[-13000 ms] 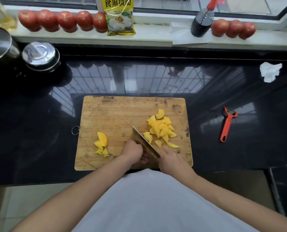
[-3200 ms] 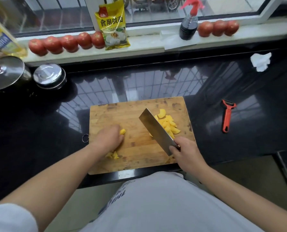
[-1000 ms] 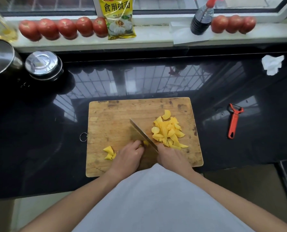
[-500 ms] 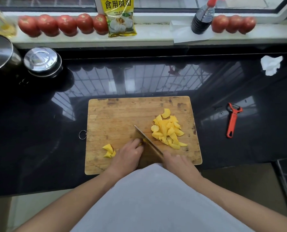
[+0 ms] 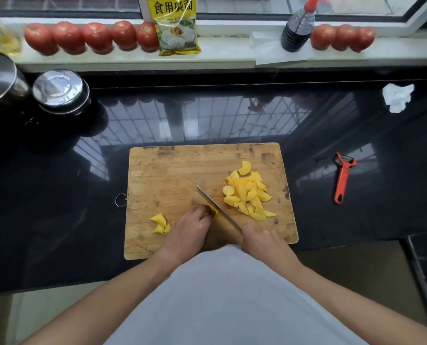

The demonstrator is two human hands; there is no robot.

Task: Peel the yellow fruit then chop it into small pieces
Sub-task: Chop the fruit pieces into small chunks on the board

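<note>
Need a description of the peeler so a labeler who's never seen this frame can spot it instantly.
Start at the wooden cutting board on the black countertop and look to its right. The peeler lies alone there on the bare stone, blade end pointing toward the window. It is the only orange-red tool; the white crumpled tissue sits farther back.

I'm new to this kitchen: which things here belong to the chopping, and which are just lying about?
In use:
- steel cleaver, gripped by right hand
- yellow fruit piece under left hand
- chopped yellow pieces
- wooden cutting board

Lying about:
- red peeler
- red tomatoes
- yellow packet
- dark sauce bottle
- white crumpled tissue
</note>
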